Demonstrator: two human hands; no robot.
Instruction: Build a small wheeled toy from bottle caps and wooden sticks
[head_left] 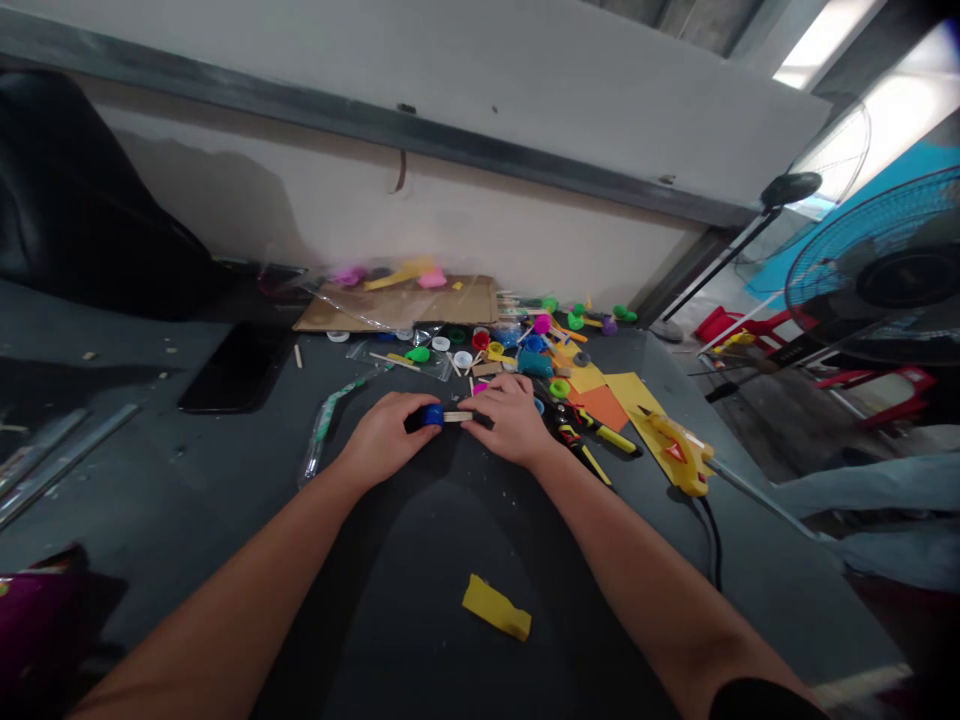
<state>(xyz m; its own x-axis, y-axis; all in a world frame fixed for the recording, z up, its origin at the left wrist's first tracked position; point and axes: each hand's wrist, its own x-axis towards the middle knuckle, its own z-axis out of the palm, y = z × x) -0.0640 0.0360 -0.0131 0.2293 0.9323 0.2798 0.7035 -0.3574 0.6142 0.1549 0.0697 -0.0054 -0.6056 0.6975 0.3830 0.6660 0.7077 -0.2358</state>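
Observation:
My left hand (386, 435) is closed round a small blue cap (432, 414) on the dark table (225, 480). A thin wooden stick (456, 416) pokes out of the cap toward the right. My right hand (510, 418) pinches the stick's other end, fingers pressed together. Both hands rest on the table, close together, near its middle. What lies under the palms is hidden.
Behind the hands lies a heap of coloured bottle caps (517, 345), sticks and a cardboard sheet (405, 300). A yellow glue gun (679, 452) with its cord, orange and yellow paper (600, 400) and pliers (581, 440) are at the right. A black phone (234, 368) lies left, a yellow scrap (496, 607) near me. A fan (885, 270) stands right.

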